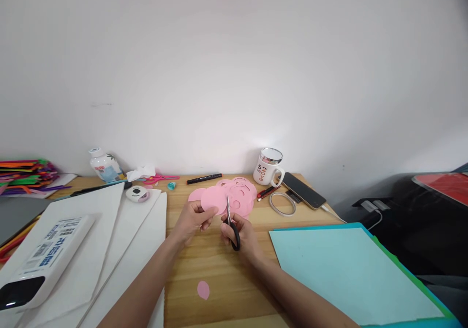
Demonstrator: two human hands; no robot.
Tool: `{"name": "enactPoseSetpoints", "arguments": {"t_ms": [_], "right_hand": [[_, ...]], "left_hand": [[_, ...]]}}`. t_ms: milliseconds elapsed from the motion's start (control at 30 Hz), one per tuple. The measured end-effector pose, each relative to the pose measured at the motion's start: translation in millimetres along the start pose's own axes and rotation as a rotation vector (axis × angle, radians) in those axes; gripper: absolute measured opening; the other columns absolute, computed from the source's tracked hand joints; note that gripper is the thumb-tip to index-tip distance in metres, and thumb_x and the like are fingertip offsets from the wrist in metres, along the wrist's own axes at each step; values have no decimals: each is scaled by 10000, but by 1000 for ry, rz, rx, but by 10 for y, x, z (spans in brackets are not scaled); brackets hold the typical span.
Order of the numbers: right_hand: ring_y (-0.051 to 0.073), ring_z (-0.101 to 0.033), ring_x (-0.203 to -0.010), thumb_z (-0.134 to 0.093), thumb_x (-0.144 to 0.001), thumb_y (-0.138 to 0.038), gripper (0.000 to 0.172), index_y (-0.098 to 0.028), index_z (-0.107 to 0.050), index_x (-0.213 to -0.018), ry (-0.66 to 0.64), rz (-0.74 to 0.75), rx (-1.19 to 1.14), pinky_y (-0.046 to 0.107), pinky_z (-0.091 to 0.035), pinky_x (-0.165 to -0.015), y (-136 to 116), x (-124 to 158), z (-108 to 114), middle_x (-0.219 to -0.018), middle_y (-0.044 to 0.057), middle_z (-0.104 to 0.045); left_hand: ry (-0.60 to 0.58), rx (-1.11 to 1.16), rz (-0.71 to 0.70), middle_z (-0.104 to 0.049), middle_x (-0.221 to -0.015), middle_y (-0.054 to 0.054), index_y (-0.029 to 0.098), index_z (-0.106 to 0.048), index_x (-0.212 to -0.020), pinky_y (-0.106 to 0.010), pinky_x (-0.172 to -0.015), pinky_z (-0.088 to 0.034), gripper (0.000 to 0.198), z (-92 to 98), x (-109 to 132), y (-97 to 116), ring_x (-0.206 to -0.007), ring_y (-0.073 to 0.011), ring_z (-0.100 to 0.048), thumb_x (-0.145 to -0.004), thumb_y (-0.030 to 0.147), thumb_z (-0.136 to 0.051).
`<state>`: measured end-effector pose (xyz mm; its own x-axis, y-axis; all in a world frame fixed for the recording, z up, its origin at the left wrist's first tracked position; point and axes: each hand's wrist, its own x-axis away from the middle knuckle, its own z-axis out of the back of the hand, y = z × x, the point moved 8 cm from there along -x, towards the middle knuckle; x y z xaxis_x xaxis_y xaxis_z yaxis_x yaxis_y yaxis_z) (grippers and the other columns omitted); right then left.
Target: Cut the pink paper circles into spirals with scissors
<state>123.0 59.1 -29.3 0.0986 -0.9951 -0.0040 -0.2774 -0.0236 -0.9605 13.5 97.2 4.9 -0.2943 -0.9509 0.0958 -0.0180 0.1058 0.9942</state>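
Between thumb and fingers, my left hand pinches a round pink paper piece. My right hand is closed round the black handles of a pair of scissors, whose blades point away from me at the right edge of that paper. Behind it lies a heap of pink paper cut-outs, some with holes in them. Another pink piece pokes out to the left of the held one. Closer to me, a small pink paper petal shape rests on the wooden table.
A white mug, a roll of tape and a phone stand or lie at the back right. Light blue sheets cover the right side. White sheets lie left, bearing a white device. A black marker lies behind.
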Motion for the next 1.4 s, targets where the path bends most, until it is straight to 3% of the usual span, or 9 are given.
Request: {"name": "enactPoseSetpoints", "arguments": {"t_ms": [400,667,833,933,1400], "right_hand": [[56,-368,-342,-656,-639,-397,292,-177,-493,-740,10,-6,16,183,-279,-364,-67,17,-13,-438,-91,-433],[49,-360,-327,-669,-651,-373,282,-172,-492,-741,-1,-18,26,168,-262,-351,-25,30,-22,-413,-93,-446],[57,-397,-347,-671,-656,-362,274,-172,-501,-756,-2,-5,0,166,-279,-363,26,8,-17,-429,-82,-477],[73,-429,-389,-691,-635,-353,288,-174,-513,-773,16,5,-2,174,-301,-384,-8,9,1,-450,-73,-487],[62,-379,-358,-666,-625,-380,283,-183,-503,-746,35,-8,9,180,-284,-368,-68,19,0,-461,-83,-447]], "left_hand": [[36,28,-17,-456,-365,60,138,-478,-519,-168,-347,-227,303,38,-11,29,-321,-33,-351,-644,327,-680],[-74,139,34,-570,-516,18,132,-517,-604,-182,-327,-318,270,-87,16,11,-324,-64,-460,-679,352,-655],[-10,109,40,-531,-461,41,128,-502,-559,-161,-304,-256,301,-36,-1,-33,-300,-36,-405,-652,349,-684],[-35,103,32,-534,-460,41,132,-501,-553,-166,-309,-264,299,-41,-10,-52,-305,-40,-408,-660,349,-676],[-18,100,14,-554,-463,34,137,-488,-548,-180,-324,-259,293,-33,4,-7,-301,-47,-431,-676,330,-666]]}}
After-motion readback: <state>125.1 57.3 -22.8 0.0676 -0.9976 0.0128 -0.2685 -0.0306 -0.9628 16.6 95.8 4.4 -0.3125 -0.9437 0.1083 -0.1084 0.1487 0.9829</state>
